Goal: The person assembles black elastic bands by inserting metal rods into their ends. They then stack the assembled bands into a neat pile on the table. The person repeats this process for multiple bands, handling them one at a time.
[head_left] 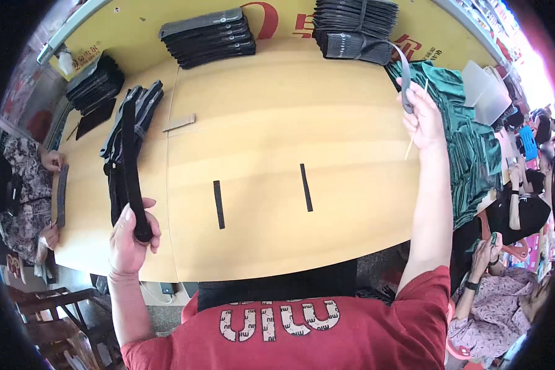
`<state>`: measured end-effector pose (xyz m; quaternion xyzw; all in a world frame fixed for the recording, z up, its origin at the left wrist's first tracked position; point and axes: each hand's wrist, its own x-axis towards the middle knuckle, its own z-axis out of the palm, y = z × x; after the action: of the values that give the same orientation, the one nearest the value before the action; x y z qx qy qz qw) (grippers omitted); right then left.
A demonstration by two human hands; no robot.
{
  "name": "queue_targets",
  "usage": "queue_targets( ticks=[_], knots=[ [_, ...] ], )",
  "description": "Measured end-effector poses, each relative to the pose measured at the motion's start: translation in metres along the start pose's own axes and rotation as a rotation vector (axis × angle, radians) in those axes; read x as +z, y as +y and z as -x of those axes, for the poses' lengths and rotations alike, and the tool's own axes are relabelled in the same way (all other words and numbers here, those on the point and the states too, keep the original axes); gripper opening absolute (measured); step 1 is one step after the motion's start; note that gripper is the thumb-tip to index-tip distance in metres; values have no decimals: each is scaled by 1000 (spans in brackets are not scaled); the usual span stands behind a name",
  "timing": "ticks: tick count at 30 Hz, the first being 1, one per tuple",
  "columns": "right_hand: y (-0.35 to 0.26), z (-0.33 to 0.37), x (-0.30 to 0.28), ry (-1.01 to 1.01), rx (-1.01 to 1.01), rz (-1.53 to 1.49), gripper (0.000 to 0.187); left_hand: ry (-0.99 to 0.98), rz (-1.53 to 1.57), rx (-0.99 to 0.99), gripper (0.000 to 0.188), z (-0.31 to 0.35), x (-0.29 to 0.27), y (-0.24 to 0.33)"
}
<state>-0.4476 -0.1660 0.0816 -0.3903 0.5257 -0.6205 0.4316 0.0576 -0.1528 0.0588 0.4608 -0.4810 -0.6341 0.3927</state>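
My left hand (123, 243) is closed around a long black strap (130, 166), its lower end curled at my fingers and its length reaching away over the table. Out at the far right, my right hand (427, 120) grips a curved grey strip (405, 71). A thin pale stick (408, 148) also runs through that hand, showing above and below the fingers. Two short black strips (219, 205) lie apart on the wooden table (259, 246) between my hands. Dark grey folded pieces (143, 117) lie just beyond my left hand.
Dark folded stacks (208, 40) and a tied bundle (356, 28) stand along the yellow back panel (283, 21). Green fabric (468, 142) is heaped at the right edge. A small grey bar (180, 123) lies left of centre. Other people sit at the left and right.
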Motion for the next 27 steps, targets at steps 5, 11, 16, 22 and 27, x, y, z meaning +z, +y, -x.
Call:
queue_targets(
  ticks=[5,11,16,22,27],
  knots=[
    [73,-41,-16,392,254,558,36,-185,195,-69,44,-4,10,-22],
    [103,-52,-56,238,71,1145,30,-201,259,-161,40,-10,11,-33],
    [79,-40,-42,98,30,1415,39,-128,318,-130,45,-9,30,-37],
    [41,-1,0,313,-8,1202,50,-255,538,-182,46,6,42,-44],
    [21,121,105,-332,193,725,37,-260,716,-168,31,28,70,-61]
  ],
)
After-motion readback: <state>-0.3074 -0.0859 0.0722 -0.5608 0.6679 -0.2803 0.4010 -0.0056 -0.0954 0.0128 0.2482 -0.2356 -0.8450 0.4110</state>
